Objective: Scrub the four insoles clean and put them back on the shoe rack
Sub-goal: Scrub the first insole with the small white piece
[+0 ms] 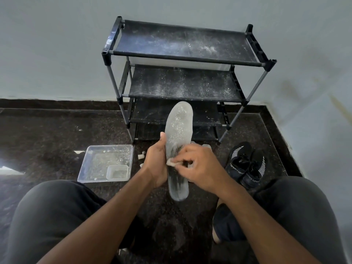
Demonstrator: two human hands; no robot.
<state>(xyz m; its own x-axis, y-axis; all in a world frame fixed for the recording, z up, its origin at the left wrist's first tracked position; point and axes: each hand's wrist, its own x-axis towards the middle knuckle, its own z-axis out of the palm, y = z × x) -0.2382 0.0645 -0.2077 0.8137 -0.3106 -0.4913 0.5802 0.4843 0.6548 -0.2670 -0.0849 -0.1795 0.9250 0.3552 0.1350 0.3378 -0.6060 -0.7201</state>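
Note:
A grey insole (178, 130), dusted with white powder, stands nearly upright in front of me. My left hand (154, 164) grips its left edge, thumb along the rim. My right hand (200, 166) pinches a small pale scrubbing pad (171, 162) against the insole's middle. Behind it is the black shoe rack (182, 58), its fabric shelves speckled with white powder. Parts of other pale insoles (206, 146) peek out on the floor behind my right hand, mostly hidden.
A clear plastic tray (91, 166) holding a smaller tub (117, 172) sits on the dark floor at the left. A pair of black knit shoes (245, 164) lies at the right. Small white bits (141, 156) lie by the tray. My knees frame the bottom.

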